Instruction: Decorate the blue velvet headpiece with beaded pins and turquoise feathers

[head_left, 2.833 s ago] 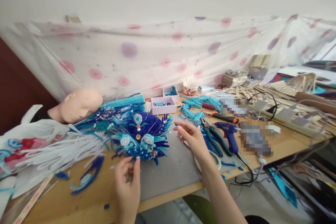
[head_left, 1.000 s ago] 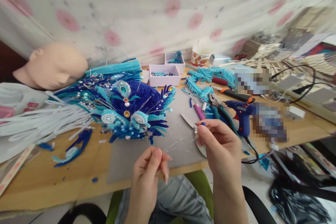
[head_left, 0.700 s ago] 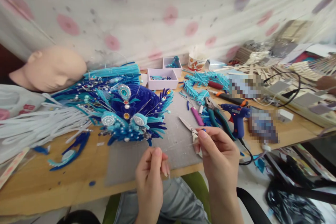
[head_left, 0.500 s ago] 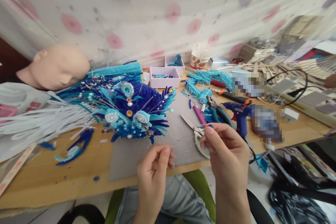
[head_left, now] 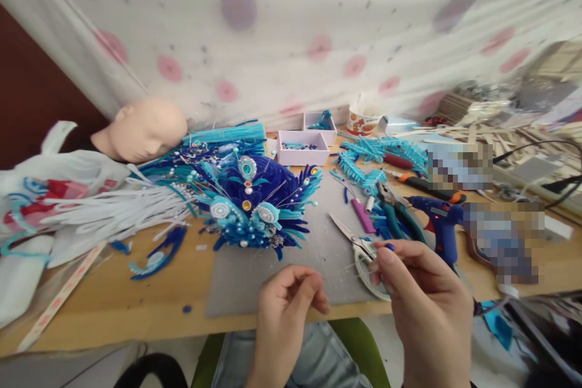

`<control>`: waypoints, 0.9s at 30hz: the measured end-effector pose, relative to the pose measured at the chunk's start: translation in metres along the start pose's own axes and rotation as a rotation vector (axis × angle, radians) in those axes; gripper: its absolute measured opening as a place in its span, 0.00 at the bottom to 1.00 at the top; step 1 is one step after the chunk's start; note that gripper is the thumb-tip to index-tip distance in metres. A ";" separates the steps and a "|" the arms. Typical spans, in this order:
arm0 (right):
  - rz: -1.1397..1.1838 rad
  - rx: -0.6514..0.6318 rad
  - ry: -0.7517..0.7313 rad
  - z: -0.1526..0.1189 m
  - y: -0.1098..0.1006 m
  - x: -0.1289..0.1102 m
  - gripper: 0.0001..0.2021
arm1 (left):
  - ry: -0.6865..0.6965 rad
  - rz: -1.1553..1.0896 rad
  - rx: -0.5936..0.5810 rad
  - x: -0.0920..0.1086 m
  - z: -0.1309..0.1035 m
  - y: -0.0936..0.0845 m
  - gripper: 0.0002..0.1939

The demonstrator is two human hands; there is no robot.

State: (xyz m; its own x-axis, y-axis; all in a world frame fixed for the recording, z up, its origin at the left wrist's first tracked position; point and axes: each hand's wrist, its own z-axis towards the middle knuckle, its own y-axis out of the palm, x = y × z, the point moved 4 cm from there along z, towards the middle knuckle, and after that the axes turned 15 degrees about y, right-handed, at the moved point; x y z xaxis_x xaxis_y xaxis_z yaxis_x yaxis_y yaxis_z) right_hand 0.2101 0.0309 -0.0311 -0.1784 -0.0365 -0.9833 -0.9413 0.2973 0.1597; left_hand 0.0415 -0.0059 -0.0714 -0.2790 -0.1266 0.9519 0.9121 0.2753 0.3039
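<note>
My right hand (head_left: 427, 297) pinches a small dark blue piece (head_left: 390, 247) between thumb and forefinger. Faint thin strands seem to trail from it toward the scissors (head_left: 352, 236), which lie just beyond on the grey mat (head_left: 236, 285). To its left, my left hand (head_left: 288, 309) is closed in a pinch over the mat's front edge; what its fingertips hold, if anything, is too fine to make out. Behind both hands stands a blue headdress (head_left: 248, 194) with pearls, gems and feather-like fuzzy strips. The two hands are apart.
A blue glue gun (head_left: 439, 218), pliers (head_left: 398, 212) and a purple-handled tool (head_left: 362, 216) lie right. Lilac boxes (head_left: 302, 157) with beads stand at the back. Left are a mannequin head (head_left: 150, 127), white strips (head_left: 118, 212) and a curved blue piece (head_left: 159, 254).
The view has swung left, so the table's contents appear farther right. Both hands keep their pinched poses, still apart in front of the headdress.
</note>
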 end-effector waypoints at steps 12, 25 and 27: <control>-0.164 0.040 -0.002 -0.005 0.001 -0.003 0.07 | 0.019 -0.055 -0.064 -0.014 -0.001 -0.004 0.12; -0.127 -0.122 -0.038 0.004 0.004 -0.004 0.04 | 0.065 0.149 0.082 0.018 -0.004 -0.007 0.07; -0.125 -0.159 -0.035 0.004 0.006 -0.002 0.09 | 0.059 0.142 0.143 0.016 -0.004 -0.009 0.07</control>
State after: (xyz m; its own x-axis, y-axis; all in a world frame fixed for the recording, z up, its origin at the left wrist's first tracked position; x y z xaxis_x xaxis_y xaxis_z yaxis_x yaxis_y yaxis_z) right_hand 0.2059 0.0364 -0.0281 -0.0496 -0.0300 -0.9983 -0.9894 0.1381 0.0450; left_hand 0.0300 -0.0140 -0.0591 -0.1287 -0.1318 0.9829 0.8880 0.4259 0.1734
